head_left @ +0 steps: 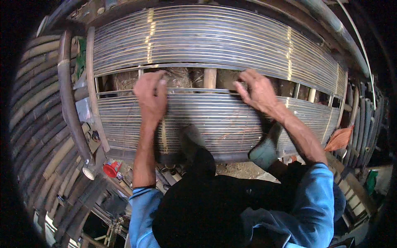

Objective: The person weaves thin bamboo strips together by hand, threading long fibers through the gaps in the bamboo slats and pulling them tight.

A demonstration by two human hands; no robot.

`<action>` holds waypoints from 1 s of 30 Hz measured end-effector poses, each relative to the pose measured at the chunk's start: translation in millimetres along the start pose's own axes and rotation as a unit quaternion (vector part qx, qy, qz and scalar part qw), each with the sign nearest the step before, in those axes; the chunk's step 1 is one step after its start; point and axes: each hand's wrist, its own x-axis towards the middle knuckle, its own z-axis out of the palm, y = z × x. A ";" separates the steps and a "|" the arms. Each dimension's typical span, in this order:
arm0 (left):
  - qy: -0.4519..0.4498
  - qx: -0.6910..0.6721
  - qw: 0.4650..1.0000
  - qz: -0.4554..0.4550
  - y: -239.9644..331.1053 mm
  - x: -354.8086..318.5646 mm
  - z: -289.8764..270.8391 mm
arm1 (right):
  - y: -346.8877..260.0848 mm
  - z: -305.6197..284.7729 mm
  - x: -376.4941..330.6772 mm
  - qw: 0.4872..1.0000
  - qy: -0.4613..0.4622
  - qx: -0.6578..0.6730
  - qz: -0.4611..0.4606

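Note:
A long panel of dark, narrow bamboo slats (pixel 219 37) lies crosswise before me, with pale lines between the slats. An open gap splits it into a far section and a near section (pixel 227 111). My left hand (pixel 151 95) is over the gap's left part, fingers bent and thumb a little apart. Over the right part hovers my right hand (pixel 258 91), its fingers curved and its thumb spread from them. Neither hand visibly grips anything. A thin slat (pixel 194 90) along the gap's near edge passes beneath both hands; whether they touch it cannot be made out.
Both my feet, in grey-green socks (pixel 264 151), rest on the near section. A short crosspiece (pixel 210 78) shows in the gap. Bamboo poles (pixel 37 103) are stacked at left, more (pixel 362 120) at right. A red object (pixel 111 169) and an orange piece (pixel 340 138) lie beside the frame.

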 end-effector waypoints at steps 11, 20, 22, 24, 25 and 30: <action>-0.082 0.255 0.947 -0.177 -107.1 -52.8 -65.6 | -105.6 125.7 97.1 0.961 -0.123 0.220 0.111; 0.118 0.163 0.977 -0.076 -73.3 -88.7 -53.9 | -87.2 144.7 88.8 0.958 -0.149 0.241 0.030; 0.134 0.158 0.974 -0.094 -85.5 -108.8 -46.2 | -92.3 149.5 92.2 0.959 -0.149 0.240 0.032; 0.149 0.160 0.969 -0.112 -87.8 -109.0 -37.5 | -93.0 152.4 93.3 0.958 -0.150 0.240 0.041; 0.159 0.161 0.966 -0.128 -83.4 -107.4 -38.4 | -91.5 151.3 96.7 0.940 -0.179 0.274 0.100; -0.077 -0.067 0.920 -0.379 -74.6 -136.7 -136.7 | -88.8 153.1 104.1 0.903 -0.238 0.291 0.207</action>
